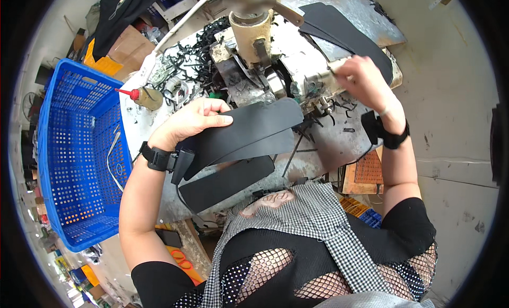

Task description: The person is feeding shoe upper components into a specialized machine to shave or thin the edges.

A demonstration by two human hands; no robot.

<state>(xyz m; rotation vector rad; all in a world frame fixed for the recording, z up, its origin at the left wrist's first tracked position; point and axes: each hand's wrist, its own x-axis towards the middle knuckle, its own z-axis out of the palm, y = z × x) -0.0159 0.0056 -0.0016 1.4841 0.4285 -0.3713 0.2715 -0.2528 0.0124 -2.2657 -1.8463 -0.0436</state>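
Observation:
My left hand [199, 118] pinches a long black flat panel [260, 122], thumb on top and fingers behind it. The panel looks like leather or a similar sheet, and its far right end lies against the working head of a cream machine [249, 37]. Beneath it another black sheet shows its edge. A separate black strip [228, 183] with rounded ends lies nearer to me on the metal table. My right hand [363, 82] is raised at the machine's right side, fingers curled and slightly blurred; whether anything is between them cannot be made out.
A blue plastic basket [87, 85] stands left of the table. Near it is a bottle [148, 98] with a red nozzle. Black trimmings [199, 50] are heaped behind the machine's left side. More black panels [339, 29] lie at the back right.

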